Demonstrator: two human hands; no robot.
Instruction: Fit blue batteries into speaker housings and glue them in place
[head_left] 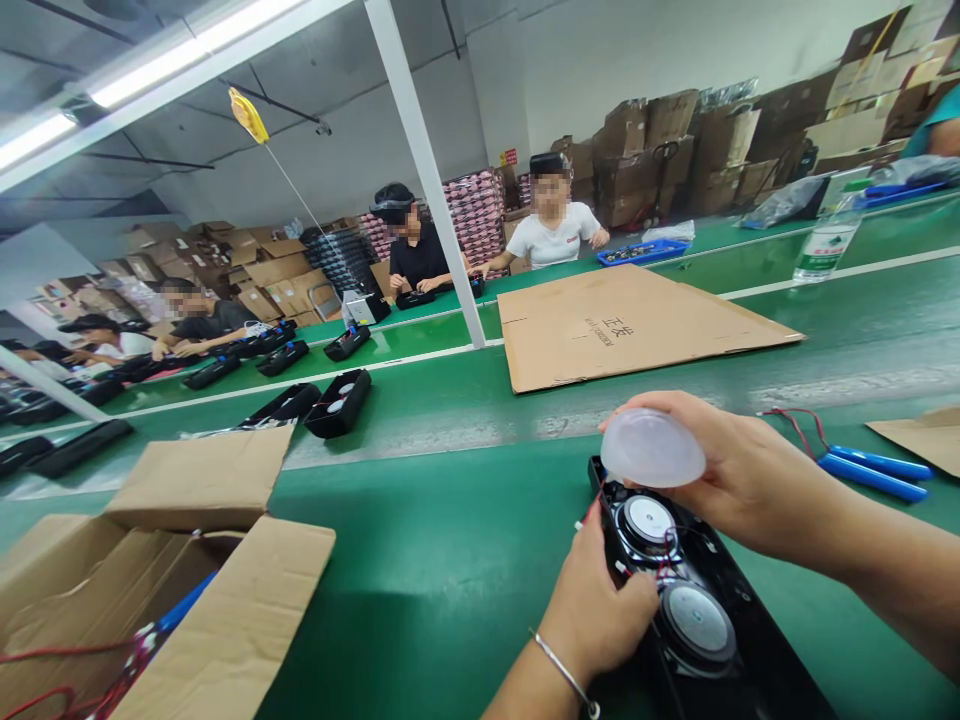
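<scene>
A long black speaker housing [750, 620] lies on the green bench in front of me, its inside facing up. Two round silver speaker drivers [697, 618] sit in it, with thin red and black wires around them. My left hand [600, 610], a silver bracelet at its wrist, grips the left edge of the housing, thumb over the rim beside the wires. Above the far end, my right hand [727, 460] is closed around a translucent white, round-bottomed container [652, 447], perhaps a squeeze bottle. Its lower part and whatever it touches are hidden from me.
An open cardboard box [225, 610] with blue battery packs stands at left. Blue cylindrical batteries [874, 470] with red leads lie at right. Beyond are a flat cardboard sheet [637, 325], another speaker housing [339, 404] and a water bottle [825, 240]. Several people work across the line.
</scene>
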